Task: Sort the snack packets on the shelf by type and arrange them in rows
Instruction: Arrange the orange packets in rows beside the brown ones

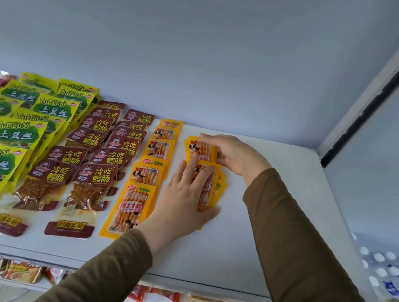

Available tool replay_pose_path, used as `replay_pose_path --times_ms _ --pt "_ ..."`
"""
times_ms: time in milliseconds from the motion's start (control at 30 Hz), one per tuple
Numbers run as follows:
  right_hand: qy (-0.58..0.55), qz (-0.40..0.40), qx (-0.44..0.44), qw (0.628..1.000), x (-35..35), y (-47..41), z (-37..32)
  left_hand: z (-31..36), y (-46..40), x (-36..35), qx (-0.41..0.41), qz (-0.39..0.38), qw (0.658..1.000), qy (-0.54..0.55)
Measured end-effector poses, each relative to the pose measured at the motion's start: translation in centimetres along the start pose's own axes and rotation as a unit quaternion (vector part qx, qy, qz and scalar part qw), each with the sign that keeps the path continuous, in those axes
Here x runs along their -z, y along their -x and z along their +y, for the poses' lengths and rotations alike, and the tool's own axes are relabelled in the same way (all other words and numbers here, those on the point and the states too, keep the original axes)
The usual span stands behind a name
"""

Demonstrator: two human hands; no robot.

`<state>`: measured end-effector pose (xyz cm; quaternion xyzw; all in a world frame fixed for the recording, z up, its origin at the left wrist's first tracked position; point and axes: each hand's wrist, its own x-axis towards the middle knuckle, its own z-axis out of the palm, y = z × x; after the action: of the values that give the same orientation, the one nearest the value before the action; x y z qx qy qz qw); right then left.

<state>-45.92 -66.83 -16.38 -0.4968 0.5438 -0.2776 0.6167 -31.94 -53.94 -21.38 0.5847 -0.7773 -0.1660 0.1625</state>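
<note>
Orange snack packets (205,183) on white shelf (272,227): left hand (182,200) presses flat on pile, fingers straight; right hand (231,156) grips the rear packet (200,149).

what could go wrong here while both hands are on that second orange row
1. The left hand lies flat on fanned orange packets; a push could spread them rather than line them up.
2. That wrist lies close beside the finished orange row and could knock it crooked.
3. The right hand pinches the far packet; lifting it may drag overlapped ones.
</note>
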Motion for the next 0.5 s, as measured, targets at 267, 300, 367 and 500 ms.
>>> replay_pose_path --times_ms 267,300,367,500 --pt "0.052 0.086 0.026 0.995 -0.9 -1.6 -0.4 -0.5 -1.2 0.1 0.023 0.033 0.998 -0.057" --pt "0.028 0.089 0.036 0.995 -1.1 -2.1 -0.8 -0.5 -1.7 0.4 0.031 0.038 0.996 -0.071" --pt "0.001 0.084 0.052 0.995 -1.4 -3.2 -1.6 -0.6 -2.6 1.0 0.043 0.045 0.995 -0.078" --pt "-0.013 0.114 0.052 0.992 -1.8 -4.8 -1.3 -1.0 -3.0 1.4 0.038 0.027 0.995 -0.093"
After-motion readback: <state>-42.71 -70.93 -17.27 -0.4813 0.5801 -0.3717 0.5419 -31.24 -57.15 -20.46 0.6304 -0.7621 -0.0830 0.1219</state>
